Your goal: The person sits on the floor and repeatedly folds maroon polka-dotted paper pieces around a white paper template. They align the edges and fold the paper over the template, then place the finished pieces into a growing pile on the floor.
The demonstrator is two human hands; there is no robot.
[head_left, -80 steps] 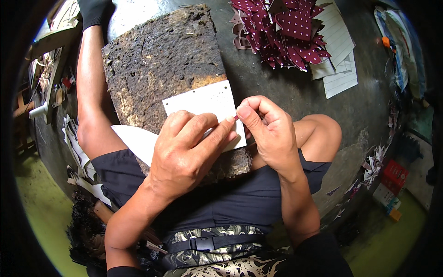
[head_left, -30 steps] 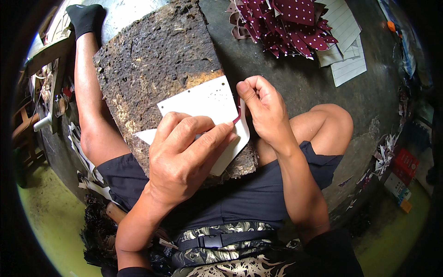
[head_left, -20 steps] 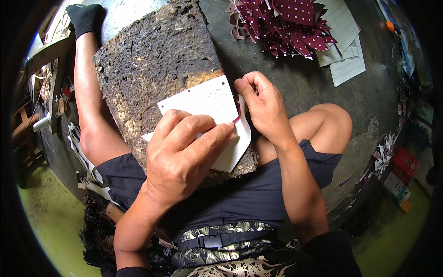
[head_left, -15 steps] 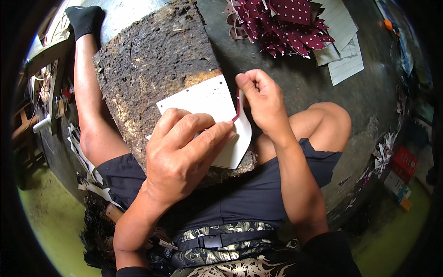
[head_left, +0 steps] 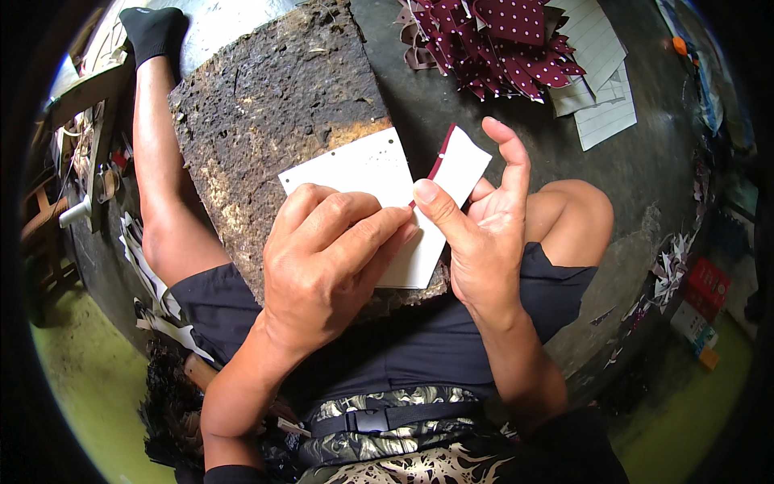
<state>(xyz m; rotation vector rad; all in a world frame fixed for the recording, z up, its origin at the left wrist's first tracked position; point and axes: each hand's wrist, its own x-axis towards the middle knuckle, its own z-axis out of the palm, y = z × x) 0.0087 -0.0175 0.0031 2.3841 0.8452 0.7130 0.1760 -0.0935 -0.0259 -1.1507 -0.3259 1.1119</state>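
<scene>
Both hands meet at a thin, flexible white piece with a narrow maroon, white-dotted edging (head_left: 462,165), which lies at the right edge of a rough, dark, pitted board (head_left: 274,113). Its visible long axis runs from near left to far right, the squared, slightly curling far end pointing away from the person and rightward; the edging follows its left side. How far it extends under the fingers cannot be told. Left hand (head_left: 314,258), back upward and forearm rising from the near left, has its fingers bent and closely grouped, aimed far and right, with index fingertip and thumb pinching the edging. Right hand (head_left: 488,242), forearm from the near right, is partly open: the thumb reaches leftward against the white piece, the index finger stands raised and bent, clear of it, and the other fingers are partly hidden behind, so their grip cannot be told. Beside the left fingers, to the far side, lies a flat white sheet with small dark holes (head_left: 347,165). Farther right sits a heap of maroon, white-dotted cut pieces (head_left: 512,48).
</scene>
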